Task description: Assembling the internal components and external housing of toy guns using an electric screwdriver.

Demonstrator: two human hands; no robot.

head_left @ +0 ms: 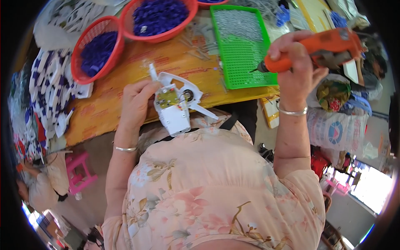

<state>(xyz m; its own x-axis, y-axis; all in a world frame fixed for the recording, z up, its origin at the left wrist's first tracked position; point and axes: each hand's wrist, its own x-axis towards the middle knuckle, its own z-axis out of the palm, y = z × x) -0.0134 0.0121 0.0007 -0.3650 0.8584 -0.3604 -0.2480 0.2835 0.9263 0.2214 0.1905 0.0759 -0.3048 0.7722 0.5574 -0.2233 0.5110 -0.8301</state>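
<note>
My left hand (139,98) is closed on the edge of a white plastic toy gun half (176,118) at the table's near edge. Its inner side faces up, showing a green circuit board (167,98), thin wires and a round dark speaker-like part (188,95). My right hand (296,62) grips an orange power screwdriver (321,46) raised at the right. The tool's dark bit points left, above the near right part of a green tray (246,86). Small silvery screws (238,24) fill the far part of that tray.
Red baskets (76,62) of purple plastic parts (160,16) stand at the back left. White and purple pieces (46,91) pile up along the left. Loose screws lie on the yellow-brown tabletop (175,58). A pink stool (79,173) and another person (39,187) are at lower left.
</note>
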